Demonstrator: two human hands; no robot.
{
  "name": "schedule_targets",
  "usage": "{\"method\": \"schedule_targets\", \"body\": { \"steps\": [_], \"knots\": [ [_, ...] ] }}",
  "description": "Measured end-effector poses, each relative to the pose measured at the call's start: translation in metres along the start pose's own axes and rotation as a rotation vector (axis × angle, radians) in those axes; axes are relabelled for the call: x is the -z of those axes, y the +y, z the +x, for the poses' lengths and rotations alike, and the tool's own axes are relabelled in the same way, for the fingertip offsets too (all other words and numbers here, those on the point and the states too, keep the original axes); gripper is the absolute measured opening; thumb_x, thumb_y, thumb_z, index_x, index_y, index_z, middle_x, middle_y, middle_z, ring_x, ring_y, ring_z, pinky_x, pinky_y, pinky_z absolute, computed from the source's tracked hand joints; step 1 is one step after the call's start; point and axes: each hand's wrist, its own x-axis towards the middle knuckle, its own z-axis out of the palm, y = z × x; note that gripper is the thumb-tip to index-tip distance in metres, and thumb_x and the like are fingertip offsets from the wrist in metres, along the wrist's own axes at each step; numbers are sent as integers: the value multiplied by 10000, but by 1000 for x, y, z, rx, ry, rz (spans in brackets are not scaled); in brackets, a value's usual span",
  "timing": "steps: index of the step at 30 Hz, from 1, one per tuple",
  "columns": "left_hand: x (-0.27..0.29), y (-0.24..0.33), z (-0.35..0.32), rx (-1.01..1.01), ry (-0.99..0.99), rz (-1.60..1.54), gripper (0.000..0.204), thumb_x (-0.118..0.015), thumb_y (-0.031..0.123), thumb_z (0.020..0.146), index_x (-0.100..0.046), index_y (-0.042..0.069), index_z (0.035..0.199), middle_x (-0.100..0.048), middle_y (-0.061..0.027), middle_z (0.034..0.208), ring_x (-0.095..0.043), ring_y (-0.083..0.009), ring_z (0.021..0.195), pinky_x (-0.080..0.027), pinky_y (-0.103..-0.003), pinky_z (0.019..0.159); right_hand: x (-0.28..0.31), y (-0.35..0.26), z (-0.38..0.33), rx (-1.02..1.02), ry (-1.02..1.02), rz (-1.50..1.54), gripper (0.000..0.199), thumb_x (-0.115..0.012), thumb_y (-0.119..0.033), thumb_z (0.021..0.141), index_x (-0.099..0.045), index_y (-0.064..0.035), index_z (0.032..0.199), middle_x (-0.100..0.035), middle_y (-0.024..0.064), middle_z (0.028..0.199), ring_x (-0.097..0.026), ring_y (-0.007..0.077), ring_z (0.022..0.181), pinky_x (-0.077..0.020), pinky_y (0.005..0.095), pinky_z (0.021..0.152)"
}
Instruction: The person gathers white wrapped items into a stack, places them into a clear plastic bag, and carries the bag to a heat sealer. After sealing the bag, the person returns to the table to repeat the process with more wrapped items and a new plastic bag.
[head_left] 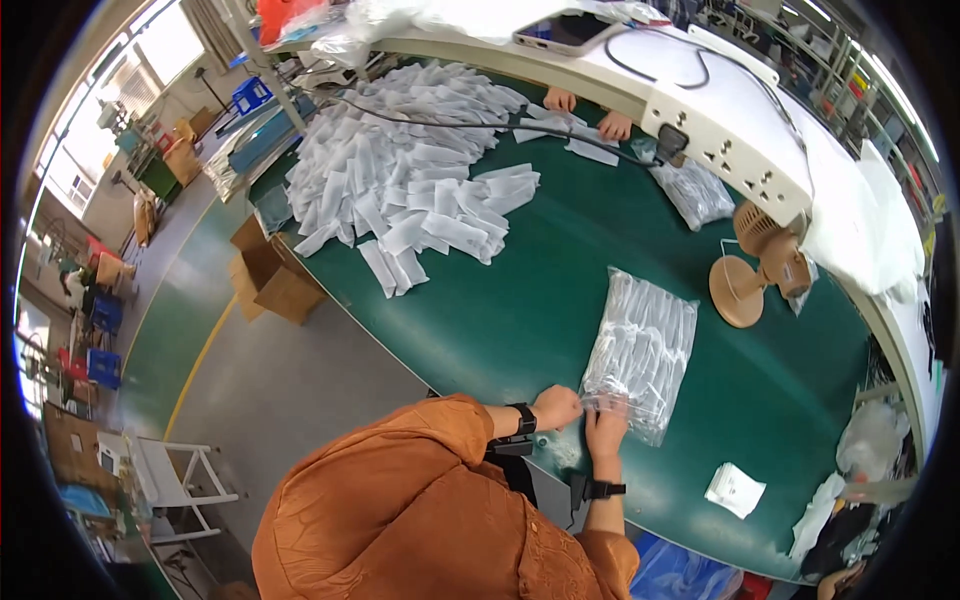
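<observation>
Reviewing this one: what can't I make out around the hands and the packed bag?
All in the head view:
- Clear bag: shiny film hides how many pale pieces it holds.
- Left hand: too small to tell whether its fingertips pinch the film.
- Right hand: glare and film leave its fingertips unclear.
- Co-worker's hands: the white shelf hides the forearms.

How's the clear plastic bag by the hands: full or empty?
Full: through the film of the clear plastic bag, rows of white packets show across most of it.
</observation>
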Motion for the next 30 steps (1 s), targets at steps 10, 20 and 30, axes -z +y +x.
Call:
{"method": "schedule_targets", "body": {
  "steps": [10, 20, 30],
  "knots": [
    [2, 16, -15, -26, 203, -128, 247, -572, 195, 912, -512, -33, 984, -629, -168, 652, -617, -265, 463, -526, -401, 512, 70, 46, -42, -549, 396, -144, 363, -671, -135, 852, -585, 19, 1170, -586, 191, 859, -565, 386, 810, -465, 450, 794],
    [38, -6, -20, -271, 265, -396, 491, -447, -61, 857, -549, 78, 1317, -670, -146, 795, -628, -184, 563, -505, -332, 547, 66, 40, -13, -232, 379, 130, 280, -481, -23, 914, -624, 37, 1147, -583, 67, 762, -491, 190, 590, -430, 327, 580],
    [264, 10, -188, -655, 278, -656, 344, -386, -90, 848, -697, -10, 974, -656, -72, 705, -697, -123, 655, -455, -234, 501, 159, -234, 111, -387, 297, 825, 255, -437, -16, 900, -660, 25, 1017, -449, -44, 615, -309, 18, 479, -228, 184, 428]
  ]
}}
